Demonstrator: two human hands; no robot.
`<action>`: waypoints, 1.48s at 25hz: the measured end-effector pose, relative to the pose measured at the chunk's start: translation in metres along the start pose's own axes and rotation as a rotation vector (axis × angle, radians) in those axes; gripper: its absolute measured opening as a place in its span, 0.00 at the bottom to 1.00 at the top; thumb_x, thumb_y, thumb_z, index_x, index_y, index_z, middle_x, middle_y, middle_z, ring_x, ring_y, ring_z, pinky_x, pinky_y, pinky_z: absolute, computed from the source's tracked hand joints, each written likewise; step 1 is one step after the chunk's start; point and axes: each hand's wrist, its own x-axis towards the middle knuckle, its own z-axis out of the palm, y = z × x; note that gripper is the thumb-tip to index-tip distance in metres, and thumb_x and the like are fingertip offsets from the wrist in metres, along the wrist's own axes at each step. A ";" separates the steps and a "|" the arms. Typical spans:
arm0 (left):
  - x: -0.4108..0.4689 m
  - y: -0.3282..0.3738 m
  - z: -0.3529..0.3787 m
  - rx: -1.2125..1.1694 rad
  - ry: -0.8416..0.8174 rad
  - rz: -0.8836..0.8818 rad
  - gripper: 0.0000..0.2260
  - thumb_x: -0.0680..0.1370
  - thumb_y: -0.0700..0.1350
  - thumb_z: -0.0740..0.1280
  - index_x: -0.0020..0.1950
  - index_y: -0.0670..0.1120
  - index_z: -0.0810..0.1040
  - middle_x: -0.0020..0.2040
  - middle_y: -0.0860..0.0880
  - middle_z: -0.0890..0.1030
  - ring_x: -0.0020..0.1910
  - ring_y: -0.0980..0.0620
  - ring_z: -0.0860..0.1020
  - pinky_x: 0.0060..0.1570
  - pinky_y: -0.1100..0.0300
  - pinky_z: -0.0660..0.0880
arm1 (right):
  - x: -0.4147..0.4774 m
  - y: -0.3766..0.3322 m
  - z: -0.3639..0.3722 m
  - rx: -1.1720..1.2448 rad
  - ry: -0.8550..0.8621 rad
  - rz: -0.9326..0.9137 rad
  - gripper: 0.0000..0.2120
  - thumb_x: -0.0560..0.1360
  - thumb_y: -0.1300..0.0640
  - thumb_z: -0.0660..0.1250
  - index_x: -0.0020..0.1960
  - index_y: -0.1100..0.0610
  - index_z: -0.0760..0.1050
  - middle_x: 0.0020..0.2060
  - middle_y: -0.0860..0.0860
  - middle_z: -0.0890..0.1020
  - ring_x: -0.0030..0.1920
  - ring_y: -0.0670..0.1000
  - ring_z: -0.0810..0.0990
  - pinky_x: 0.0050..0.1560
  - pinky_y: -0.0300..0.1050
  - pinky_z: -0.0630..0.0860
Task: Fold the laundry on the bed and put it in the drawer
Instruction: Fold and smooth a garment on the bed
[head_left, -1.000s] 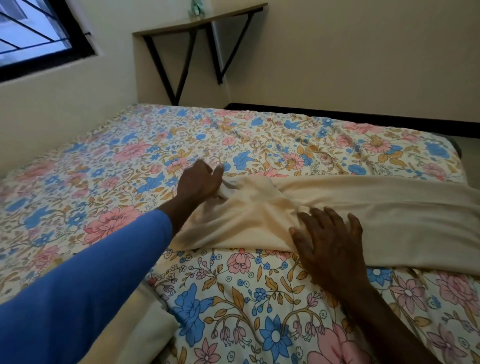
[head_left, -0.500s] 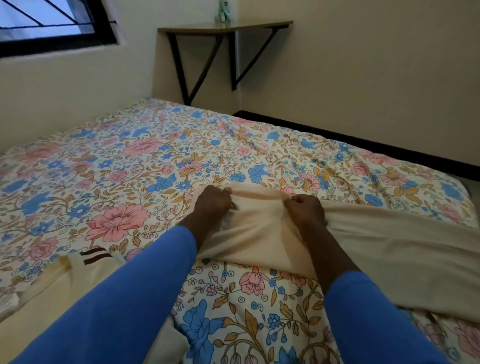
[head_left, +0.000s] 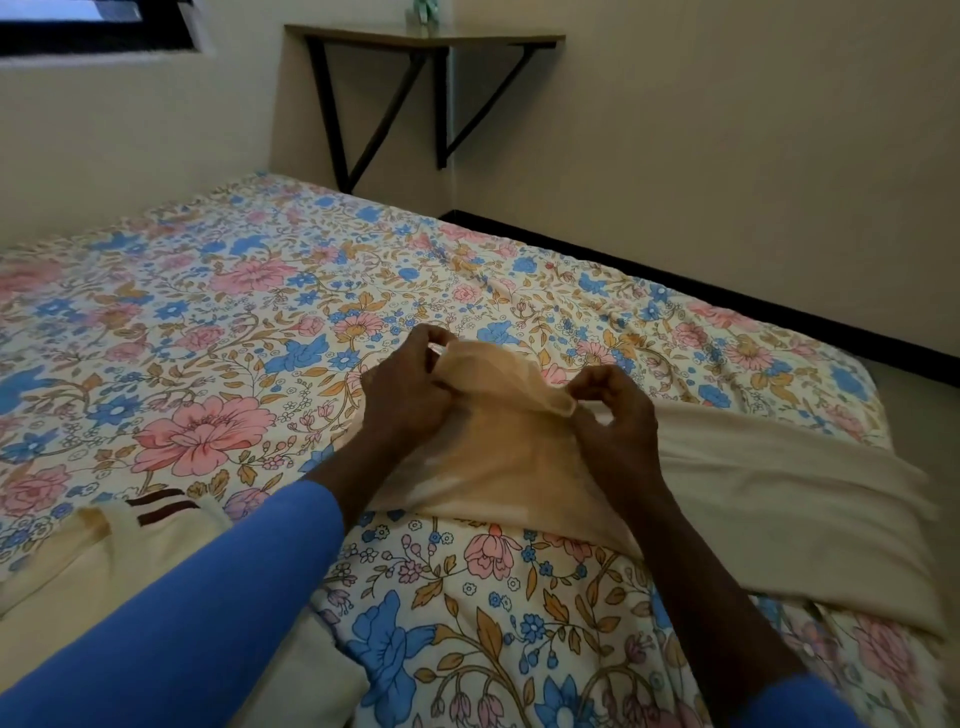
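Nearest the camera, two blue long sleeves are seen. The left sleeve (head_left: 197, 613) crosses the lower left corner, and the right sleeve (head_left: 810, 701) is only just caught at the bottom edge. Beneath them lies the bed (head_left: 467, 649), covered by a creased cream bedsheet printed with pink and blue flowers (head_left: 234, 322). At its near left edge, partly hidden by the left sleeve, a second cream garment with dark brown stripes (head_left: 130, 540) is laid loosely.

Just beyond, a long pale cream cloth (head_left: 753, 499) is spread across the sheet, from the middle of the bed away to the right. Its left end is raised off the sheet and held up between both hands. The left hand (head_left: 410, 389) is clenched on the far left corner of that end, with the fabric pinched between thumb and curled fingers. The right hand (head_left: 613, 421) is likewise closed on the upper edge, a little to the right, with a fold nipped between thumb and forefinger. The fabric is drawn fairly taut between the two grips.

Further back, a black skirting strip (head_left: 727, 288) is seen along the foot of the cream wall. A wooden wall shelf on black metal brackets (head_left: 467, 39) is fixed in the corner, and a small pale green object (head_left: 423, 13), too blurred to be identified, is stood on it. The dark frame of a window (head_left: 93, 31) is cut off at the top left.
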 end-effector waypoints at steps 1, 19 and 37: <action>-0.015 -0.005 -0.003 0.146 -0.034 0.107 0.22 0.71 0.44 0.73 0.63 0.58 0.74 0.46 0.57 0.83 0.50 0.51 0.80 0.61 0.48 0.67 | -0.022 0.004 -0.002 -0.099 -0.012 -0.105 0.14 0.71 0.65 0.67 0.48 0.46 0.77 0.43 0.42 0.84 0.49 0.45 0.83 0.59 0.58 0.78; -0.099 -0.041 0.051 0.463 0.119 0.307 0.22 0.80 0.53 0.66 0.73 0.48 0.74 0.57 0.49 0.77 0.56 0.48 0.73 0.52 0.51 0.68 | 0.022 0.006 0.003 -0.510 -0.384 0.269 0.19 0.70 0.52 0.72 0.60 0.50 0.84 0.49 0.49 0.87 0.52 0.52 0.82 0.59 0.60 0.79; -0.119 0.012 0.059 0.325 0.031 0.660 0.19 0.82 0.57 0.61 0.68 0.49 0.77 0.75 0.47 0.73 0.79 0.45 0.66 0.74 0.41 0.62 | -0.086 0.023 -0.085 -0.745 0.403 0.152 0.10 0.79 0.47 0.67 0.56 0.50 0.79 0.56 0.50 0.81 0.59 0.55 0.77 0.63 0.57 0.70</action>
